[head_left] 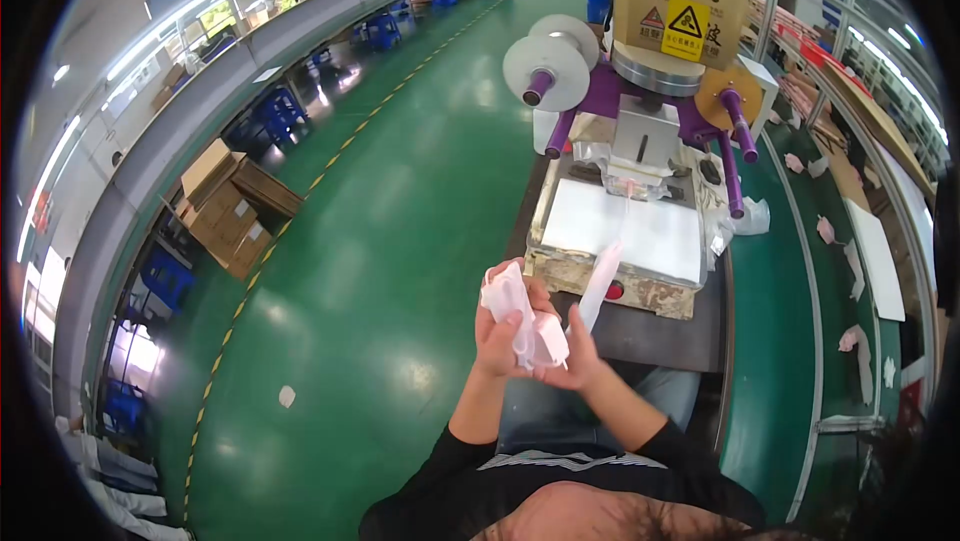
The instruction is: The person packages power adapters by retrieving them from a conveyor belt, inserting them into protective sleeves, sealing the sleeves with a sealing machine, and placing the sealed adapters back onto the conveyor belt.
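My left hand (493, 343) is closed around a soft, pale pink bundle (516, 313), thumb lying across its front. From the right, my right hand (580, 362) grips the lower end of the same bundle, where a paler block-like part sticks out. A long pale pink strip (601, 289) rises beside my right fingers and narrows towards the machine; whether those fingers hold it is hidden. Just beyond both hands is the machine's base with a white work plate (625, 226). Over the plate sits the machine head (642, 136), wrapped in clear film at its lower end.
The press machine (682, 1) carries a warning label, a white reel (545, 76) and purple handles (737, 176). A red button (614, 291) is on its front. Cardboard boxes (230, 216) and blue stools stand left. A metal rail frame with pink pieces (853, 339) runs along the right.
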Demonstrator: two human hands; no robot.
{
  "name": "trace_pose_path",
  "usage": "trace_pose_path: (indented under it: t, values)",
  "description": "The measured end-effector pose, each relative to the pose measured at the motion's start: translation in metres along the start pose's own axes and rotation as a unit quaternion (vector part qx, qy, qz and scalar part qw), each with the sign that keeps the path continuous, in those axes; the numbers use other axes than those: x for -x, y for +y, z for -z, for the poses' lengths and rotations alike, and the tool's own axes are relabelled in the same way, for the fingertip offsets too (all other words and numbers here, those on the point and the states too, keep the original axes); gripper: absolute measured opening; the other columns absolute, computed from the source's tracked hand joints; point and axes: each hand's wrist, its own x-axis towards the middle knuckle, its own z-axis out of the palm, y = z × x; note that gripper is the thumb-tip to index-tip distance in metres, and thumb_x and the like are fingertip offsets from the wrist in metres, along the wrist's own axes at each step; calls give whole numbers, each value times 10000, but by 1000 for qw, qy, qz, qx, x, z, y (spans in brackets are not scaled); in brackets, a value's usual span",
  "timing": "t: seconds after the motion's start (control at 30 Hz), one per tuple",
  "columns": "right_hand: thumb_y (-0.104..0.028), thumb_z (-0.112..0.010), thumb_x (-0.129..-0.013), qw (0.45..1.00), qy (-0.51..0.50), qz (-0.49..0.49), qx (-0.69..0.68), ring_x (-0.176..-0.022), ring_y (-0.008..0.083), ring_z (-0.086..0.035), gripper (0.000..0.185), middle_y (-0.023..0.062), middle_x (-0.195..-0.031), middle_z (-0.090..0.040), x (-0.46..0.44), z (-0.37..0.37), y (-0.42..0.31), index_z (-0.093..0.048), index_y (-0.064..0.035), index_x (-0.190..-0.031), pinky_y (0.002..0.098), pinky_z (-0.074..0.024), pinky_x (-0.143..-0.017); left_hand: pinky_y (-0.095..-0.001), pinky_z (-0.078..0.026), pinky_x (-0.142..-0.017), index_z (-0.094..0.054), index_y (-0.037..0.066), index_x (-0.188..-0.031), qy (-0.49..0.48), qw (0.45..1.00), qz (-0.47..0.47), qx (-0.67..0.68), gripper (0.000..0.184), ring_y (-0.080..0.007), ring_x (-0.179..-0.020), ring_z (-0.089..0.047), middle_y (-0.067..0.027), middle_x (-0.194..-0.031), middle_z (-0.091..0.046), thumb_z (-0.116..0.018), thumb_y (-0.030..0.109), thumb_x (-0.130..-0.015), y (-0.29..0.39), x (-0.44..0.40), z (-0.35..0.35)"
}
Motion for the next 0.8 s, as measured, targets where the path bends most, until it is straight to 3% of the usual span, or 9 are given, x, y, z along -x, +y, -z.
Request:
trace_pose_path:
  t: [0.1, 0.17, 0.33, 0.43, 0.57, 0.6, 0.67, 0.7, 0.8]
  values:
    - [-712, -566, -915, 976, -92, 26, 196, -1247, 265, -597, 914, 125, -1399, -572, -2, 2, -36, -344, -88, -1544, 444, -508, -1007, -442, -521, -912, -393, -13, -1451, -47, 972, -63, -223, 624, -309, -1045, -627, -182, -1207, -608, -537, 325, -947, 2, 5, -3]
    - [-578, -657, -914, 946, -65, 44, 315, -1198, 230, -612, 827, 106, -1345, -595, 10, 1, -55, -379, -79, -1513, 407, -520, -977, -463, -457, -1030, -425, -37, -1426, -86, 856, -174, -480, 606, -345, -1160, -591, -197, -1277, -590, -532, 336, -961, -6, -7, -11]
    - [-203, -827, -846, 871, 139, 104, 461, -998, 137, -640, 588, 33, -1127, -658, 119, -30, -102, -525, -59, -1330, 320, -549, -839, -462, -357, -1131, -489, -56, -1369, -241, 954, 66, -164, 589, -374, -1285, -517, -216, -1367, -553, -548, 367, -963, -79, 7, -73]
    - [-210, -863, -791, 691, 241, 230, 641, -934, 126, -649, 544, 30, -1047, -676, 264, -47, -141, -580, -50, -1227, 316, -557, -779, -423, -411, -1089, -568, -27, -1302, -420, 871, -15, -253, 508, -358, -1241, -567, -212, -1370, -567, -679, 274, -908, -64, 3, -125]
    - [-243, -840, -778, 373, 659, 389, 524, -839, 136, -661, 543, 66, -988, -687, 496, -71, -97, -591, -14, -1202, 304, -557, -736, -374, -508, -936, -678, 3, -1109, -465, 801, -42, -374, 267, -271, -1022, -657, -157, -1219, -669, -726, 82, -858, -99, 0, -115]
    - [-276, -832, -772, 213, 771, 347, 489, -858, 170, -680, 583, 101, -1014, -699, 545, -77, -69, -590, -4, -1228, 325, -560, -740, -367, -519, -903, -694, -2, -1040, -452, 800, -54, -392, 197, -256, -982, -663, -150, -1172, -686, -723, 54, -853, -107, -8, -108]
    - [-364, -819, -728, 64, 907, 185, 372, -938, 333, -715, 676, 213, -1078, -712, 625, -86, -23, -593, 10, -1245, 426, -557, -832, -335, -528, -833, -683, -18, -972, -403, 829, -59, -384, 111, -213, -898, -658, -145, -1085, -695, -693, 24, -869, -133, -38, -81]
    - [-384, -817, -716, 11, 929, 139, 342, -1020, 398, -699, 714, 254, -1132, -701, 677, -68, 3, -592, 8, -1269, 453, -547, -880, -325, -521, -813, -676, -9, -943, -380, 851, -71, -355, 78, -217, -887, -653, -131, -1031, -697, -684, 10, -868, -144, -55, -68]
    - [-367, -806, -742, 11, 969, 5, 247, -1053, 405, -699, 664, 255, -1136, -708, 769, -44, 34, -613, -20, -1274, 457, -556, -892, -297, -502, -744, -655, -6, -906, -262, 907, -28, -327, 27, -176, -806, -606, -88, -904, -665, -650, 20, -901, -166, -108, -40]
